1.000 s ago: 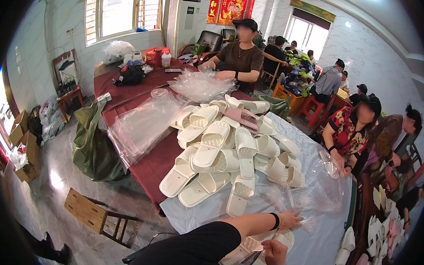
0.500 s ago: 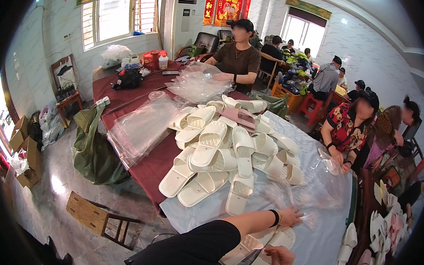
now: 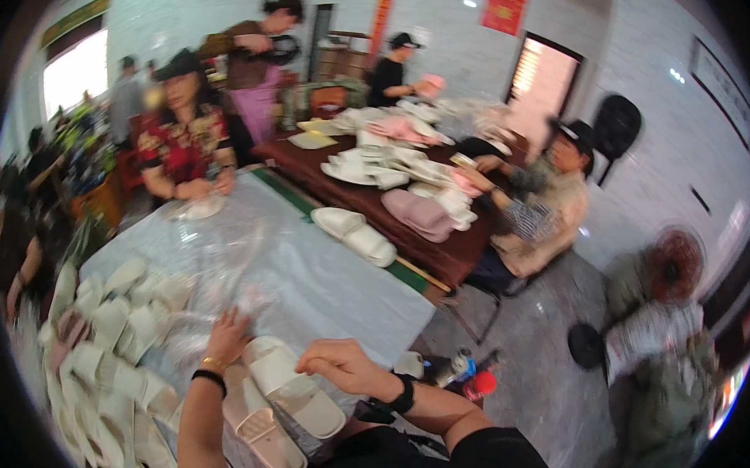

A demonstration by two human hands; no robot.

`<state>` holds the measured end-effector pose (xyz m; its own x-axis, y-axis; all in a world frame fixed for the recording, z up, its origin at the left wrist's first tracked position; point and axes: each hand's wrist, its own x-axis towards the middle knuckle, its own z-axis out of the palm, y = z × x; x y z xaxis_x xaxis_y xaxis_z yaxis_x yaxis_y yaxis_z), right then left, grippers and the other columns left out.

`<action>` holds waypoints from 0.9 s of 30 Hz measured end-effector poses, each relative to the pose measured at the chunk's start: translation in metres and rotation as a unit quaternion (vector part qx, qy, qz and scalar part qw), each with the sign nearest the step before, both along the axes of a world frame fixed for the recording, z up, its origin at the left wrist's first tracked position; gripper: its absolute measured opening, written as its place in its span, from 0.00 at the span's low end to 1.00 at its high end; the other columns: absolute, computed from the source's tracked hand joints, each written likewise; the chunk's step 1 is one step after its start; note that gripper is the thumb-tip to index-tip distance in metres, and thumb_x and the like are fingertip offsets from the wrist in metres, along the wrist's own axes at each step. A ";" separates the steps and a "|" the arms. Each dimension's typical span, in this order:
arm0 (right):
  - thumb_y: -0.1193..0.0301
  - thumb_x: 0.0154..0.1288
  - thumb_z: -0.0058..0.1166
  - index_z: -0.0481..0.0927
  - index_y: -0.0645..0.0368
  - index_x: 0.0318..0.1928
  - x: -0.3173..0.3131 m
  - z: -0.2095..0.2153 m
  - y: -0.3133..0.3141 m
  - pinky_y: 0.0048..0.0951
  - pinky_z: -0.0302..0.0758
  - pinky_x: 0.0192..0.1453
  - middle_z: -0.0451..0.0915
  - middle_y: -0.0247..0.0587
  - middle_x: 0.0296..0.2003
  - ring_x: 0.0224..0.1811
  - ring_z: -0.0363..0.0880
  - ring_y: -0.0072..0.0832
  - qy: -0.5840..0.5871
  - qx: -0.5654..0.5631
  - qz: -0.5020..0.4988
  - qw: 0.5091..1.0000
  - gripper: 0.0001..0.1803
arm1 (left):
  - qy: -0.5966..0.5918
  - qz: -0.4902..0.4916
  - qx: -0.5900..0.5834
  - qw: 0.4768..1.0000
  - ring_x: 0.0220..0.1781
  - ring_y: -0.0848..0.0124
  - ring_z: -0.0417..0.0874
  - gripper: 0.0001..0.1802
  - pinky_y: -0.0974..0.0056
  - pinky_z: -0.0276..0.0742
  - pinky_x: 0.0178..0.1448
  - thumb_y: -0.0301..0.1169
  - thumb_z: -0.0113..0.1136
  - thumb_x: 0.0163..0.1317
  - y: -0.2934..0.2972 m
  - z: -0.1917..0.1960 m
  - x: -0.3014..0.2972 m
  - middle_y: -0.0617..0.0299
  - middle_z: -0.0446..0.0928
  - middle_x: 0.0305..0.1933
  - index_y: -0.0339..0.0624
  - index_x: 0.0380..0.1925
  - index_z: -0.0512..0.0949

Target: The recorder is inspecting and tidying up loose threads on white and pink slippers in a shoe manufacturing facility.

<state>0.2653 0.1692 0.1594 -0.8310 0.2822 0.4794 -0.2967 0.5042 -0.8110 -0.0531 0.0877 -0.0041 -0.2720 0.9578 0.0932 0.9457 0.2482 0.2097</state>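
Note:
A pair of cream slippers lies in front of me: the left slipper (image 3: 271, 443) and the right slipper (image 3: 312, 412). My left hand (image 3: 227, 337) reaches past their far end, fingers stretched out over crumpled clear plastic bags (image 3: 214, 279). Above the right slipper is my right hand (image 3: 343, 367), its fingers curled together; whether anything is pinched in them is hidden by blur. To the left a large heap of cream slippers (image 3: 105, 371) spreads over the table, with a mauve slipper (image 3: 71, 327) among them.
Pale sheeting (image 3: 344, 298) covers my table. Another cream pair (image 3: 354, 235) lies by its far right edge. Beyond, a dark red table (image 3: 447, 260) bears cream and pink slippers. Co-workers sit or stand around both tables. A fan (image 3: 677, 263) stands at the right.
My view has swung to the right, so the slipper heap now sits at the left. My right hand and forearm show more fully. My left hand stays by the clear plastic.

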 end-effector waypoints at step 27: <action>0.65 0.75 0.46 0.83 0.65 0.42 0.158 -0.005 0.060 0.22 0.70 0.35 0.81 0.33 0.29 0.28 0.73 0.17 0.178 -0.263 -0.250 0.915 0.16 | -0.418 -0.118 0.381 0.817 0.71 0.59 0.65 0.34 0.58 0.69 0.64 0.55 0.53 0.65 -0.174 0.338 0.262 0.50 0.64 0.70 0.40 0.60 0.70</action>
